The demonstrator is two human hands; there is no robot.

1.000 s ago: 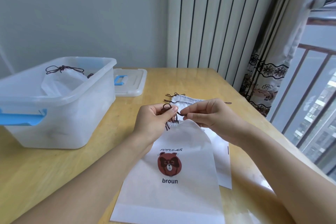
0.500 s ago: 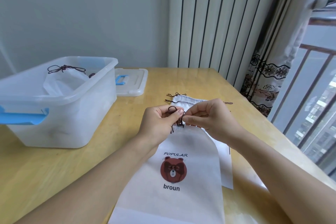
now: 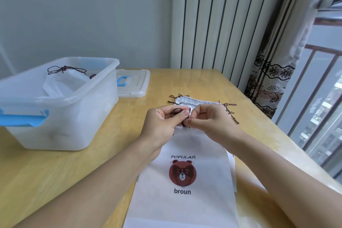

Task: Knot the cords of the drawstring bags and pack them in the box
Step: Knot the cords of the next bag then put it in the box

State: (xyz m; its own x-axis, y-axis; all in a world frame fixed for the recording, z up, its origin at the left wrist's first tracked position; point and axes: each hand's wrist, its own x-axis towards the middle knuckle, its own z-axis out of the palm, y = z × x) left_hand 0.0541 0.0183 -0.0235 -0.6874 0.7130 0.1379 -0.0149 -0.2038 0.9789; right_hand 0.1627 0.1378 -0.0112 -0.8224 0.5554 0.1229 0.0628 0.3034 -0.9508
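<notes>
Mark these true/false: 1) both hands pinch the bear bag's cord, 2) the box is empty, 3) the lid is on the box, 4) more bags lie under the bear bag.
1) True: left hand and right hand pinch the dark cord at the top of the bear bag.
2) False: the box holds a knotted bag.
3) False: the lid lies on the table behind the box.
4) True: other bags show beyond the hands.

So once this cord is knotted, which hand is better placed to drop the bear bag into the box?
Probably the left hand. The open box stands on its side of the table, while the right hand would have to cross over the bear bag.
</notes>
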